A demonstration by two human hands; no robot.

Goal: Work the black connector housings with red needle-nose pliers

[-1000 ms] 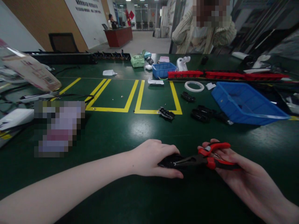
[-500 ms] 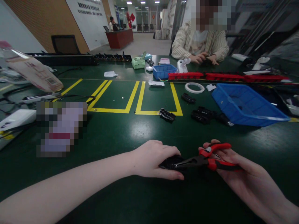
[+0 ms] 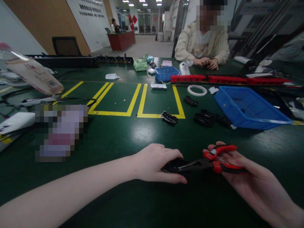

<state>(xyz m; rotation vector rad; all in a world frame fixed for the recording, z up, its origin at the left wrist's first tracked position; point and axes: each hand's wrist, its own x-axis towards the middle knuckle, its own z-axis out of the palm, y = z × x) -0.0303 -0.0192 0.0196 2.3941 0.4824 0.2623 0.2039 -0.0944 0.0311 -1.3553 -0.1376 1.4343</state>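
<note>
My left hand (image 3: 156, 163) is wrapped around a black plastic part (image 3: 172, 166), pressing it near the green tabletop (image 3: 114, 202). Much of that part is hidden under the fingers. Red-and-black-handled needle-nose pliers (image 3: 217, 163) rest in my right hand (image 3: 247, 177), the handles spread apart. Their jaws point left and reach the black part; whether they pinch it I cannot make out. Beyond my hands lie a black part with a rough edge (image 3: 169, 117), a cluster of black parts (image 3: 204, 117) and a smaller black piece (image 3: 191, 101).
A blue bin (image 3: 251, 107) stands at the right, beside a white tape ring (image 3: 197, 90). Red strips (image 3: 225, 79) and a small blue basket (image 3: 166, 73) are farther back. A bottle (image 3: 30, 69) leans at the left. A co-worker (image 3: 201, 47) sits across the table.
The co-worker across the table has lowered their arms, and their hands now rest together on it. My hands and the pliers stay almost where they were, with only a slight shift rightward.
</note>
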